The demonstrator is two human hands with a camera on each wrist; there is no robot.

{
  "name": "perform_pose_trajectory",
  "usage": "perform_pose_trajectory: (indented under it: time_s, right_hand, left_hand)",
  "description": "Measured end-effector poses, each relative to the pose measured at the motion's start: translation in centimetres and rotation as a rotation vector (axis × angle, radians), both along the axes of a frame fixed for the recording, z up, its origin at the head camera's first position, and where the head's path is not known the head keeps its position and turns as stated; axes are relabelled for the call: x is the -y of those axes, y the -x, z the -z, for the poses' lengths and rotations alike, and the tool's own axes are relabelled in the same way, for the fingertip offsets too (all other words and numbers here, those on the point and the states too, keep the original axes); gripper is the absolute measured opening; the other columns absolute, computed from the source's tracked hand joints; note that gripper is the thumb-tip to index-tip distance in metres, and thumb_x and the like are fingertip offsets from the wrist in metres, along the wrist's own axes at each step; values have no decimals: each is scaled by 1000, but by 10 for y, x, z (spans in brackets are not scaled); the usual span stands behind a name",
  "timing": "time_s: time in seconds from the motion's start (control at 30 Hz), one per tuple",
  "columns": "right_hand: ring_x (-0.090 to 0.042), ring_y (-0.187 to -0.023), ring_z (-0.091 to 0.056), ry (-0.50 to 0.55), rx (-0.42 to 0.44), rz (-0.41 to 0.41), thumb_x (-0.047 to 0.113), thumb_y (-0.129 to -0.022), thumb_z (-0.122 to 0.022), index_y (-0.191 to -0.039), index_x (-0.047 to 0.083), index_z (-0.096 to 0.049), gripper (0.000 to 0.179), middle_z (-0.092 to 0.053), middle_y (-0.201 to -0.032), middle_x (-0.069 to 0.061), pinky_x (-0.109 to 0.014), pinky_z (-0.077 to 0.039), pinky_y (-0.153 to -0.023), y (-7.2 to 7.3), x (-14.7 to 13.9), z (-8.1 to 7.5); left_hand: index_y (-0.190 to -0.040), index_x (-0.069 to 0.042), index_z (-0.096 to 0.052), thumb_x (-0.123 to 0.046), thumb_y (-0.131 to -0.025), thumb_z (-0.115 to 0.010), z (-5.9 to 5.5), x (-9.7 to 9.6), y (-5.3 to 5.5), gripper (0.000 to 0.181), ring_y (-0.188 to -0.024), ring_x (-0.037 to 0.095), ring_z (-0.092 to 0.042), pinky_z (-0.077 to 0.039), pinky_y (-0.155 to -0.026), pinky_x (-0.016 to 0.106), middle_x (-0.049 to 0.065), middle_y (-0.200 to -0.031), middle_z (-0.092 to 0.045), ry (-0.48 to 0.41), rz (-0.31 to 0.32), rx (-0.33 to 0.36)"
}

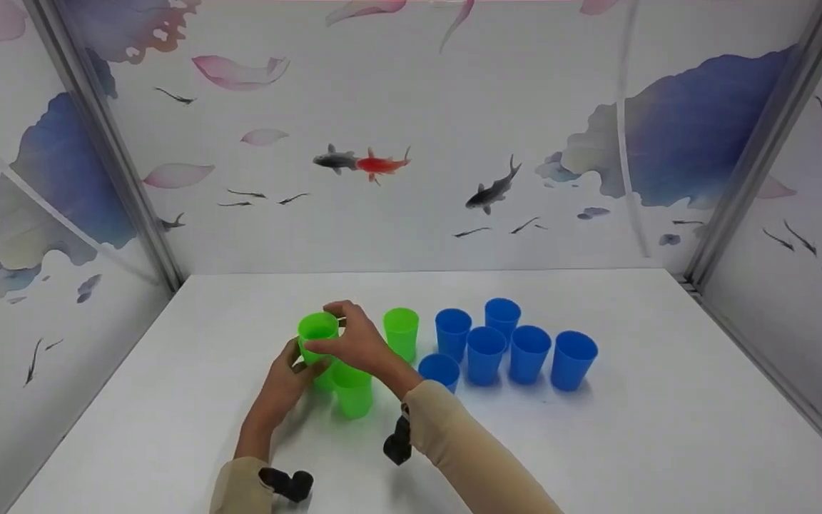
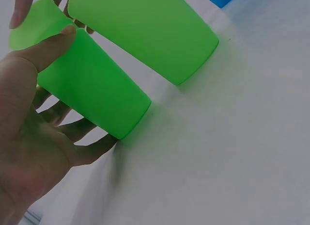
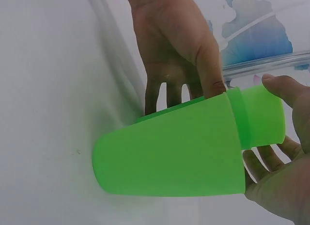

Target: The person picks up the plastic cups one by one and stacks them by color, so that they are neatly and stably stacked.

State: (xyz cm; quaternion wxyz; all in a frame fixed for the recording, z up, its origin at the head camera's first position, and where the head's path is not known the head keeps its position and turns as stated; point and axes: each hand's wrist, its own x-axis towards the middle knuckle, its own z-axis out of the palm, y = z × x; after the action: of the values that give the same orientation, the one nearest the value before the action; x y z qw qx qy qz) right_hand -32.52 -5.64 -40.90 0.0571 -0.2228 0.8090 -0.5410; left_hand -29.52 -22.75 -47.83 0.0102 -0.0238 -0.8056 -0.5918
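Observation:
My left hand holds a green cup low on the table, thumb near its rim and fingers around its side. Another green cup sits above it, its lower part inside the held cup. Around that upper cup my right hand has its thumb on one side and fingers on the other. Close in front stands a third green cup, upright and overlapping the held cup in the right wrist view, where it hides most of it.
One more green cup stands behind and to the right of my right hand. Several upright blue cups are grouped farther right, the nearest blue cup partly behind my right forearm. Printed walls enclose the white table.

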Motion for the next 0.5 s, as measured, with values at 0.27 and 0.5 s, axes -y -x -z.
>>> perform_pose_trajectory:
  time_s: [0.27, 0.5]
  right_hand:
    - [-34, -136, -51, -18, -13, -10, 36, -88, -78, -145, 11, -46, 70, -52, -144, -13, -44, -52, -106, -1, -8, 1]
    - [-30, -136, -52, 12, -48, 26, 33, -88, -78, -144, 11, -47, 67, -53, -144, -13, -45, -51, -107, 2, -26, -10]
  left_hand:
    - [-156, -13, -26, -44, -93, -69, 1, 1, 0, 83, -152, 37, -29, -29, -123, 52, 13, -165, -27, -11, 1, -7]
    - [-156, -11, -27, -43, -93, -69, 0, 0, -1, 81, -151, 40, -30, -30, -122, 55, 16, -164, -28, -13, -12, -5]
